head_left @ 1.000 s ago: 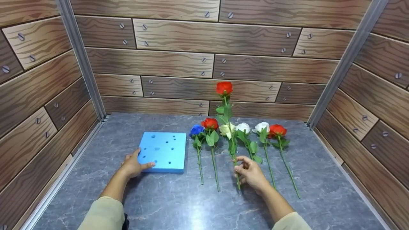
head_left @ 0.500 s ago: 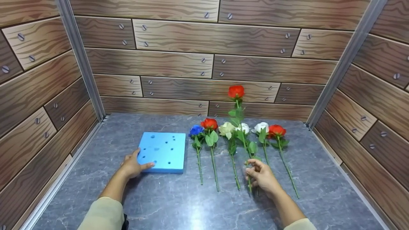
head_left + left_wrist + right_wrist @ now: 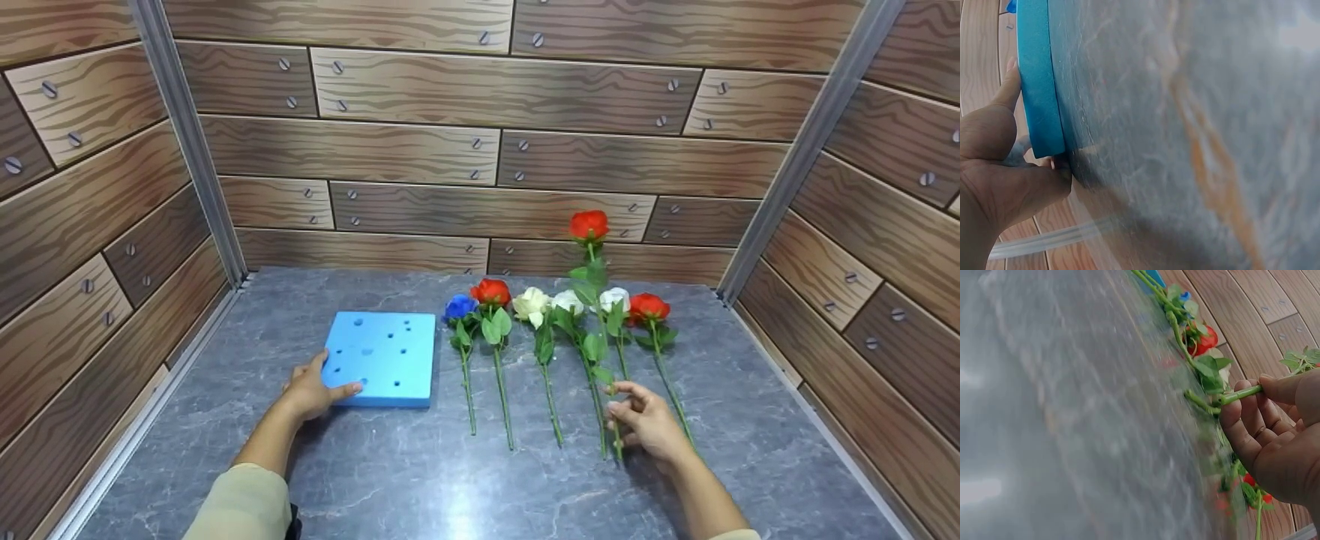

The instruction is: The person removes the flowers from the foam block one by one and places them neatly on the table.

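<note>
A light blue foam block with several holes in its top lies on the table. My left hand holds its near left corner, the thumb and fingers spread round the edges. On the right, my right hand pinches the lower stem of a red rose. That rose stands nearly upright, its bloom raised above the others. The green stem end shows between thumb and fingers in the right wrist view. Behind the held stem lie a white rose and another white rose.
Left of the held rose lie a blue rose, a second red rose and a cream rose. A third red rose lies at the right. Wood-patterned walls enclose the grey marbled table.
My right hand has moved to the right and slightly nearer, carrying the upright red rose past the cream rose and the first white rose. The left hand and the block have stayed put.
</note>
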Demonstrator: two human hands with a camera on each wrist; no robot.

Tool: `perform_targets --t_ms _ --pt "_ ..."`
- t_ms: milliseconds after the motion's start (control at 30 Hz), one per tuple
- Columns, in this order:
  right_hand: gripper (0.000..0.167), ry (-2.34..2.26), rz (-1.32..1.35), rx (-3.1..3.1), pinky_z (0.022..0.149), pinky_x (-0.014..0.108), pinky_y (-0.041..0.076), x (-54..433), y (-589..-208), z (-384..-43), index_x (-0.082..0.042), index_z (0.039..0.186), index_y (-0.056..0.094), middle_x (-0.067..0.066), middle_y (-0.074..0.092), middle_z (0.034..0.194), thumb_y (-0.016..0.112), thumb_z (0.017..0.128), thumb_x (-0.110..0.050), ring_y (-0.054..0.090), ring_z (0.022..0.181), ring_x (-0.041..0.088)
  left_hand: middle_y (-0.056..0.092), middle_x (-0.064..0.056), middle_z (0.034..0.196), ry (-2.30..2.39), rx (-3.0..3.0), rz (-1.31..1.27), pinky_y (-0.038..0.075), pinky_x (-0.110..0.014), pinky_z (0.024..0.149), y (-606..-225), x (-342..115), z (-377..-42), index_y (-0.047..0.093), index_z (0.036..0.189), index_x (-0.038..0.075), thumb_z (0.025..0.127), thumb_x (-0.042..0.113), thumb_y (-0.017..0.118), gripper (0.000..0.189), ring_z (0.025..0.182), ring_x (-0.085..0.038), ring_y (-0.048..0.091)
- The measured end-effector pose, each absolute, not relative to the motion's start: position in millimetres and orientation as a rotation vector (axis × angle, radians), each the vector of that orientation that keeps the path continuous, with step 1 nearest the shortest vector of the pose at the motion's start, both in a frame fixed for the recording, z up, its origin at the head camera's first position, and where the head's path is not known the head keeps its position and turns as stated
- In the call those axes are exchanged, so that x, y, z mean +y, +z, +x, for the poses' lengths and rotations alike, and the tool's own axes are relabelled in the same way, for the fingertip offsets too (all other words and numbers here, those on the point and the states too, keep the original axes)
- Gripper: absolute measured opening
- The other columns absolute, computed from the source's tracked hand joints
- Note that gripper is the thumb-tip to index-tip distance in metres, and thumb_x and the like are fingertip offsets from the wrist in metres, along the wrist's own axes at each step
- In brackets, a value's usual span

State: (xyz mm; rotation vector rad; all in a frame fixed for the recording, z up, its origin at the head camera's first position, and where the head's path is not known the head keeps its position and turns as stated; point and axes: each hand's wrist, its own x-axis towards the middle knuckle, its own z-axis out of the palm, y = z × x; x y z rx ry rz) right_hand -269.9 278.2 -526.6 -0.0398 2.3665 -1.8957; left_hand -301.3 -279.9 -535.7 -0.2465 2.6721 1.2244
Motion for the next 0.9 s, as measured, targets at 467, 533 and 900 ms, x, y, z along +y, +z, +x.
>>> perform_targets --t_ms 467,533,900 --pt "0.035 -1.887 0.108 2.404 0.059 0.030 0.062 313.7 -526.1 -262.7 0.006 0.142 0.056 -0.001 0.067 0.086 0.062 0.109 -0.004 0.069 0.074 0.011 0.012 -0.036 0.173 1.228 2.668 -0.261 0.027 -0.077 0.126 -536.6 -280.0 -302.1 0.006 0.175 0.011 0.097 0.058 0.077 0.116 0.159 -0.065 0.014" --pt "0.034 -1.884 0.115 2.411 0.059 0.031 0.062 320.4 -526.0 -261.7 0.006 0.141 0.056 -0.001 0.068 0.086 0.062 0.109 -0.004 0.069 0.074 0.011 0.012 -0.036 0.173 1.228 2.668 -0.259 0.027 -0.077 0.126 -537.2 -280.0 -302.1 0.006 0.175 0.011 0.097 0.058 0.077 0.116 0.159 -0.065 0.013" --pt "0.022 -1.875 0.219 2.399 0.060 0.027 0.061 361.8 -524.9 -252.7 -0.013 0.129 0.069 -0.002 0.068 0.088 0.061 0.109 -0.006 0.069 0.074 0.009 0.012 -0.036 0.173 1.229 2.661 -0.274 0.030 -0.075 0.126 -538.8 -279.8 -303.6 0.006 0.176 0.011 0.097 0.056 0.078 0.116 0.159 -0.065 0.017"
